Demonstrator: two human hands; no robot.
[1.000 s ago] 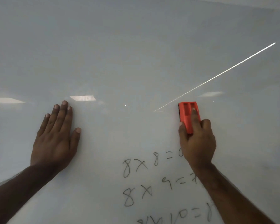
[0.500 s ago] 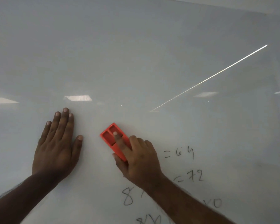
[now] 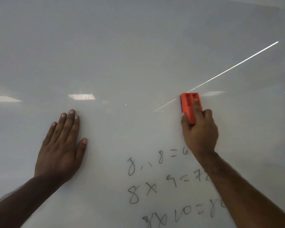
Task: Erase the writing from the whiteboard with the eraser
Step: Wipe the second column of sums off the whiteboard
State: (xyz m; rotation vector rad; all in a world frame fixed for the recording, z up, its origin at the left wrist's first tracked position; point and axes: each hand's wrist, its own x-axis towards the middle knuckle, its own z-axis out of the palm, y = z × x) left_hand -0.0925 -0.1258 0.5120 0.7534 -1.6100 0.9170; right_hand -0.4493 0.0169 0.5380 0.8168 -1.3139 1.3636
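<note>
A white whiteboard fills the view. Black handwritten sums run in three rows at the lower middle: "8 8 = 6", "8 x 9 = 7" and "8 x 10 = 8", their right ends hidden by my right forearm. The multiplication sign in the top row is partly rubbed out. My right hand presses a red eraser flat on the board above and right of the writing, index finger along its back. My left hand lies flat on the board at the left, fingers together, holding nothing.
Ceiling lights reflect on the glossy board as pale patches and as a bright diagonal streak at the upper right. The board's top edge shows at the upper right corner.
My right hand swept the eraser left across the top row, then back up to the right. Part of the top row's multiplication sign is gone. My left hand stayed put.
</note>
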